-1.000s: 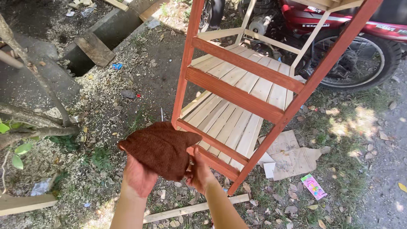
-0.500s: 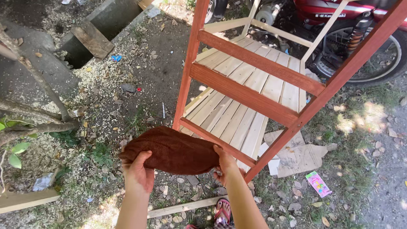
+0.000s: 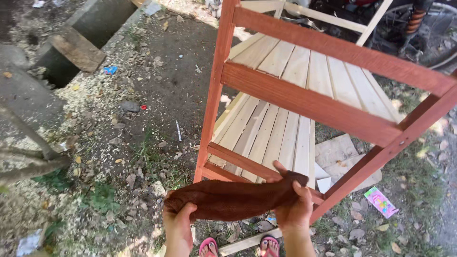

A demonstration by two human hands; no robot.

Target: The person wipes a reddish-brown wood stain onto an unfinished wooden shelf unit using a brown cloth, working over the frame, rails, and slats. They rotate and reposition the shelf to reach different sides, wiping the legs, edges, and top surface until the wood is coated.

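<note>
A brown cloth [image 3: 233, 197], bunched into a long roll, stretches between my two hands low in the view. My left hand [image 3: 178, 221] grips its left end. Around the right end closes my right hand [image 3: 291, 207], right beside the lowest red rail of a wooden shelf rack [image 3: 304, 102]. The rack has a red-stained frame and pale unpainted slats, and it leans away from me. My feet in pink sandals [image 3: 209, 246] show at the bottom edge.
Bare dirt with sawdust and dry leaves lies to the left. A concrete channel [image 3: 90, 28] with a wooden block [image 3: 78, 47] runs at the upper left. A motorcycle [image 3: 419, 28] stands behind the rack. Cardboard scraps [image 3: 340, 159] and a colourful packet [image 3: 381, 202] lie at right.
The cloth went from spread flat to rolled up long between my hands. The view has moved closer to the rack, and my right hand now sits against its bottom rail.
</note>
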